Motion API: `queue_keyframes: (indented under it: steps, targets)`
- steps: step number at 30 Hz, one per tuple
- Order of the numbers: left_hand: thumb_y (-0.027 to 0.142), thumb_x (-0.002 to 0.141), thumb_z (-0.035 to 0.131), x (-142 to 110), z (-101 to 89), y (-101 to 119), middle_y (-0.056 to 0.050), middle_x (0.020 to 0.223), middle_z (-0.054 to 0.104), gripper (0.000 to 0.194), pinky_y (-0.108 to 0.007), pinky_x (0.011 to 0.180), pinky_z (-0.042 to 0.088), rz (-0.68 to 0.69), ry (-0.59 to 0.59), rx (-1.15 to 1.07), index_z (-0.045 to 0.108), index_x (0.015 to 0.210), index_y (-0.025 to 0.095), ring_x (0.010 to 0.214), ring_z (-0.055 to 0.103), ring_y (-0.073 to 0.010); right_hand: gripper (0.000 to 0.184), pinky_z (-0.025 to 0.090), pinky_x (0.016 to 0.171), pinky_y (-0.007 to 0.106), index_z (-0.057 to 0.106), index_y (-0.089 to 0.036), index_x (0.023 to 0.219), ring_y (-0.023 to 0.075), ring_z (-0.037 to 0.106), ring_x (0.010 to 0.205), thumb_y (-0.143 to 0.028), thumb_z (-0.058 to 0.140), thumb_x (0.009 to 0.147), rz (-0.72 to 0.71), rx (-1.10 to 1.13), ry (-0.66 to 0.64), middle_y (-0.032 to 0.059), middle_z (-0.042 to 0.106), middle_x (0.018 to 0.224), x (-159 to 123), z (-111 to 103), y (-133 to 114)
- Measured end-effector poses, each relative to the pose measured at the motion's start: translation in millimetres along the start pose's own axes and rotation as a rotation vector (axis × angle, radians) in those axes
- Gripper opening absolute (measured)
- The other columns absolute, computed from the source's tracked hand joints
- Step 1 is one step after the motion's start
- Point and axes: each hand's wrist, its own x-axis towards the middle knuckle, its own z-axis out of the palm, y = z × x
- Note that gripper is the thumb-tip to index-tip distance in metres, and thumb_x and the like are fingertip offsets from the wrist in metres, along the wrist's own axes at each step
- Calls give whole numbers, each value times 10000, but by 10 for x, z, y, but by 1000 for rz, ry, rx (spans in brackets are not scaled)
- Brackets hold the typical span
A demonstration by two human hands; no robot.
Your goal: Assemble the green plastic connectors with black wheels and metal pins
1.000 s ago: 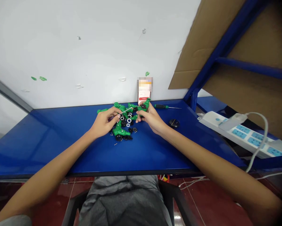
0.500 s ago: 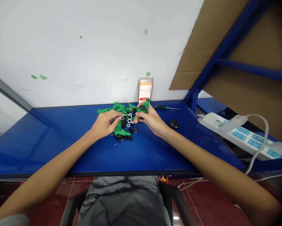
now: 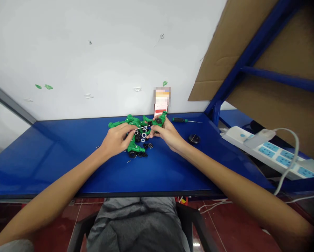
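My left hand (image 3: 116, 138) is closed around the handle of a screwdriver, whose thin metal shaft (image 3: 141, 128) points right. Its tip reaches the black part of a green plastic hose connector (image 3: 162, 118); whether it sits in a screw is too small to tell. My right hand (image 3: 170, 133) grips that connector, with the fingers wrapped round it. Under and between the hands lie more green connectors (image 3: 136, 148), white rings (image 3: 143, 135) and small black parts (image 3: 148, 145). A few loose screws (image 3: 128, 161) are scattered near the left hand.
A second screwdriver (image 3: 180, 120) lies behind my right hand, near a round black object (image 3: 194, 139). A phone (image 3: 161, 109) leans on the white wall. To the right are a power strip (image 3: 267, 150) with a white cable and a blue metal frame (image 3: 216, 99).
The screwdriver shaft has moved slightly right and up, and its tip now meets the black part of the connector. Both hands stay nearly in place.
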Motion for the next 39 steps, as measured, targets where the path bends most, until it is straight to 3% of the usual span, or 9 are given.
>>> queue_keyframes:
  steps: [3, 9, 15, 22, 28, 31, 34, 36, 39]
  targets:
    - [277, 1068, 507, -4, -7, 2, -60, 940, 785, 267, -288, 732, 504, 14, 19, 10, 759, 1081, 188, 774, 691, -166, 351, 641, 867, 504, 451, -303, 1081, 212, 726, 686, -267, 717, 856, -14, -20, 1, -84, 614, 657, -7, 6, 1]
    - [264, 1066, 510, -6, -22, 1, -54, 907, 782, 256, -290, 698, 483, 10, 34, 60, 753, 1066, 182, 686, 646, -150, 345, 628, 870, 506, 464, -298, 1088, 210, 722, 691, -274, 720, 857, -36, -57, -8, -79, 622, 677, -4, 4, 1]
    - [265, 1067, 504, -45, 5, 36, -63, 965, 793, 243, -281, 713, 490, 1, 32, 104, 733, 1078, 183, 797, 711, -173, 320, 598, 901, 542, 469, -312, 1095, 230, 695, 709, -286, 708, 883, -214, -231, -2, -65, 621, 702, 25, -18, 83]
    - [330, 1080, 478, -39, -12, 94, -27, 733, 692, 265, -280, 592, 350, -90, -64, 168, 706, 1036, 201, 626, 617, -161, 302, 585, 927, 564, 470, -314, 1128, 265, 715, 753, -322, 689, 920, -216, -306, -9, -54, 644, 692, -1, -20, 121]
    - [352, 1036, 508, 5, -24, 103, 19, 606, 552, 256, -285, 571, 321, -262, -108, -75, 642, 871, 209, 519, 477, -142, 263, 534, 1025, 602, 447, -298, 1158, 275, 717, 794, -288, 619, 959, -284, -436, -28, -29, 663, 740, -85, 19, 58]
    - [412, 1012, 518, 44, -17, 118, 27, 573, 429, 318, -262, 476, 276, -469, -182, -475, 582, 781, 205, 468, 360, -114, 277, 501, 1084, 614, 457, -302, 1154, 283, 724, 848, -255, 629, 941, -333, -460, -22, -17, 659, 790, -92, 9, 48]
    - [436, 968, 550, 76, -8, 62, 60, 569, 296, 272, -243, 394, 153, -729, -332, -890, 582, 829, 204, 419, 177, -76, 291, 489, 1104, 603, 460, -299, 1136, 287, 725, 891, -222, 638, 919, -384, -542, -19, -2, 667, 848, -58, -25, 72]
    - [368, 911, 590, 85, 2, -18, 52, 626, 379, 163, -234, 396, 123, -804, -332, -1006, 572, 900, 206, 422, 150, -55, 270, 490, 1102, 604, 445, -299, 1133, 279, 719, 871, -221, 613, 936, -389, -562, -18, -11, 665, 826, -22, -46, 108]
    - [200, 784, 639, 76, 27, -140, 12, 821, 558, 221, -221, 427, 233, -719, -147, -956, 491, 946, 225, 454, 291, -43, 238, 505, 1095, 601, 414, -303, 1133, 260, 717, 804, -269, 588, 974, -340, -495, -15, -41, 653, 741, 33, -61, 175]
